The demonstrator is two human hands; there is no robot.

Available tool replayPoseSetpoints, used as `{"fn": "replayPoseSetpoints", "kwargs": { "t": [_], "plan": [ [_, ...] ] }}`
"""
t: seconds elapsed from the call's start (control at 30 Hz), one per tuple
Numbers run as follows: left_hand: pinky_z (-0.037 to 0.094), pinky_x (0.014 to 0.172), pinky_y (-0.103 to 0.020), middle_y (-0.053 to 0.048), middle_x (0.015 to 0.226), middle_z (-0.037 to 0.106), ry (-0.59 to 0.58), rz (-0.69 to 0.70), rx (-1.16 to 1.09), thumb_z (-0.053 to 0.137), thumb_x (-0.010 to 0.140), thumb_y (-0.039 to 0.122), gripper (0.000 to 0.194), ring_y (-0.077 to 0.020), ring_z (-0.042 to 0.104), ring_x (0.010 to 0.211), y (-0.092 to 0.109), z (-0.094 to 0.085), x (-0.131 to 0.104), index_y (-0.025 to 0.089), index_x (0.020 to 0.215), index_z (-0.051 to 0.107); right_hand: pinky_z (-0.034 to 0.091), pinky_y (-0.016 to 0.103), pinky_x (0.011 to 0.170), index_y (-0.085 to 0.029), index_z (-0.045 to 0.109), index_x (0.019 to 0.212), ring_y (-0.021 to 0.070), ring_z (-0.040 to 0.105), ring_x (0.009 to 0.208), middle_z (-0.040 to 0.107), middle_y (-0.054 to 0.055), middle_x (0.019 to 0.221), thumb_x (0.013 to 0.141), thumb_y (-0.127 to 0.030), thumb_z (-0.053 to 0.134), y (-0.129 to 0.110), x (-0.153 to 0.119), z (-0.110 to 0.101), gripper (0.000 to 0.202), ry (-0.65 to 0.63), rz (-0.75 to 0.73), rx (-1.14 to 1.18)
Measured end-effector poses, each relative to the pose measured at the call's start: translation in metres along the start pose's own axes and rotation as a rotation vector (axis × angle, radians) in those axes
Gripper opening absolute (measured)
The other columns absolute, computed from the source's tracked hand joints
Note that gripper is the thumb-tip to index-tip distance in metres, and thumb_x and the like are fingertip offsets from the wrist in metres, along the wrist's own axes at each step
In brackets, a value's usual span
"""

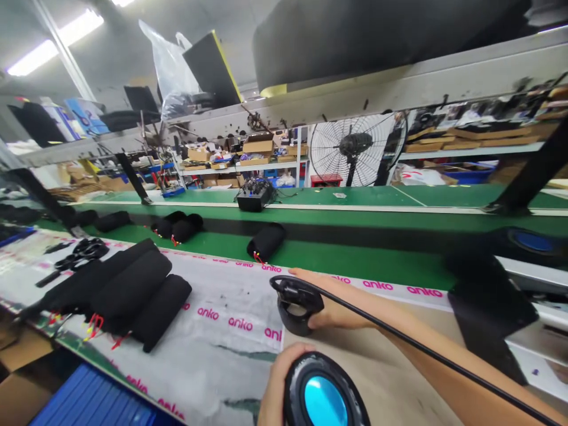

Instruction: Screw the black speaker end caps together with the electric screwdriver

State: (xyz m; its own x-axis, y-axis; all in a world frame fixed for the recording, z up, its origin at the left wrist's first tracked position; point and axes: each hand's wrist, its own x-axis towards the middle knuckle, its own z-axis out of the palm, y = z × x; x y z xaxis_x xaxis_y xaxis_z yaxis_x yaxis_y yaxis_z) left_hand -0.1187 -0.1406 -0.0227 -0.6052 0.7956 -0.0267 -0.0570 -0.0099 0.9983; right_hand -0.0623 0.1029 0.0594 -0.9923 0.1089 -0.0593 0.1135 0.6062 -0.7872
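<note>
A green work surface (377, 260) runs across the room ahead of your hands, with a printed white sheet (231, 290) along its near edge and a tan sheet (386, 373) under your grip. Your left hand (277, 381) curls around the left rim of a round blue-centred unit (326, 399), fingers closed on it. That hold leaves the blue face turned up, seemingly so you can see it. Just beyond, your right hand (331, 313) clamps a black ring-shaped piece (293, 322) between thumb and fingers (what lies inside the ring is hard to tell). Gripping from the right probably keeps its open middle uncovered. Its black cable (381, 322) passes over your right forearm toward you, perhaps only because it has nowhere else to lie, and it is the nearest thing in the way.

Left of both grips, a group of black padded tubes (133, 284) lies side by side, wire ends toward you, likely so the leads stay reachable. Beyond the right hand, a single black tube (268, 239) rests on the green, with a wired black box (255, 198) and a large fan (355, 148) farther off. A shelf rail (426, 77) crosses above, partly blocking your view ahead.
</note>
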Motion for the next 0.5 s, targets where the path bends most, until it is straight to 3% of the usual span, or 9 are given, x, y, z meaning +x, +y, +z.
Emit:
{"fn": "replayPoseSetpoints", "kwargs": {
  "t": [0.1, 0.2, 0.33, 0.4, 0.5],
  "plan": [
    [0.045, 0.124, -0.051, -0.016, 0.145, 0.07, -0.076, 0.012, 0.006, 0.079, 0.076, 0.076, 0.082, -0.0395, 0.064, 0.137, 0.001, 0.001, -0.007, 0.025, 0.139, 0.072, 0.051, 0.034, 0.09, -0.023, 0.068, 0.123, 0.028, 0.068, 0.108, 0.073, 0.002, 0.117, 0.06, -0.015, 0.078, 0.007, 0.003, 0.01, 0.064, -0.013, 0.027, 0.065],
    [0.044, 0.123, -0.051, -0.016, 0.149, 0.066, -0.173, 0.041, 0.078, 0.085, 0.072, 0.071, 0.096, -0.04, 0.061, 0.14, -0.003, -0.004, -0.002, 0.025, 0.152, 0.06, 0.051, 0.034, 0.093, -0.024, 0.07, 0.126, 0.0281, 0.068, 0.11, 0.075, 0.0, 0.115, 0.06, -0.012, 0.077, 0.01, 0.003, 0.016, 0.068, 0.022, 0.053, 0.111],
    [0.042, 0.124, -0.052, -0.015, 0.146, 0.067, -0.274, 0.144, 0.173, 0.089, 0.06, 0.065, 0.093, -0.0417, 0.058, 0.142, -0.014, -0.012, 0.016, 0.025, 0.141, 0.068, 0.052, 0.038, 0.104, -0.024, 0.067, 0.134, 0.029, 0.067, 0.116, 0.073, 0.002, 0.124, 0.06, -0.016, 0.08, -0.004, -0.013, 0.011, 0.076, 0.154, 0.066, 0.173],
    [0.043, 0.124, -0.051, -0.015, 0.147, 0.066, -0.249, 0.165, 0.186, 0.092, 0.054, 0.059, 0.087, -0.0424, 0.056, 0.145, -0.011, -0.007, 0.019, 0.025, 0.133, 0.072, 0.053, 0.037, 0.106, -0.023, 0.064, 0.135, 0.0287, 0.066, 0.117, 0.072, 0.002, 0.124, 0.065, -0.025, 0.081, -0.022, -0.032, 0.003, 0.073, 0.231, 0.074, 0.202],
    [0.045, 0.123, -0.048, -0.012, 0.148, 0.067, -0.131, 0.054, 0.159, 0.099, 0.048, 0.04, 0.095, -0.0409, 0.06, 0.142, 0.011, 0.014, 0.016, 0.027, 0.136, 0.067, 0.055, 0.036, 0.107, -0.025, 0.064, 0.133, 0.0284, 0.067, 0.116, 0.074, 0.002, 0.117, 0.073, -0.038, 0.083, -0.048, -0.07, -0.005, 0.065, 0.338, 0.125, 0.213]
  ]
}}
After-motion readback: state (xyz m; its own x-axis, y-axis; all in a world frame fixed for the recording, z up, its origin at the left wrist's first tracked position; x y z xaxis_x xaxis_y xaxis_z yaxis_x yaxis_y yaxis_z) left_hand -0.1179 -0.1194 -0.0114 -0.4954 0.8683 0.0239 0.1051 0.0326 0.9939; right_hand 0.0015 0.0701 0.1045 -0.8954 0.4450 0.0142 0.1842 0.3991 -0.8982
